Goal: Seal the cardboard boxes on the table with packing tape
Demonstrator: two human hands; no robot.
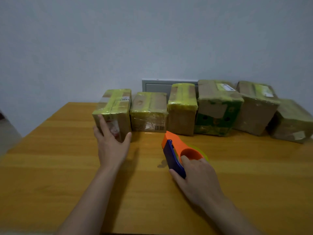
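Six taped cardboard boxes (183,106) line the worktop's (67,167) 12 o'clock edge. The left hand (111,141), fingers spread wide and flat, rests on the leftmost box (116,106), at 10 o'clock from the tape dispenser (174,150), which the right hand (196,177) grips. Pulled with so flat a hold, the box may slip or tip.

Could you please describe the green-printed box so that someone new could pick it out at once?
On the wooden table, a row of six taped cardboard boxes stands along the far edge. Count to the fourth from the left. That box alone has a green printed front with round holes; its neighbours' fronts are plain brown.
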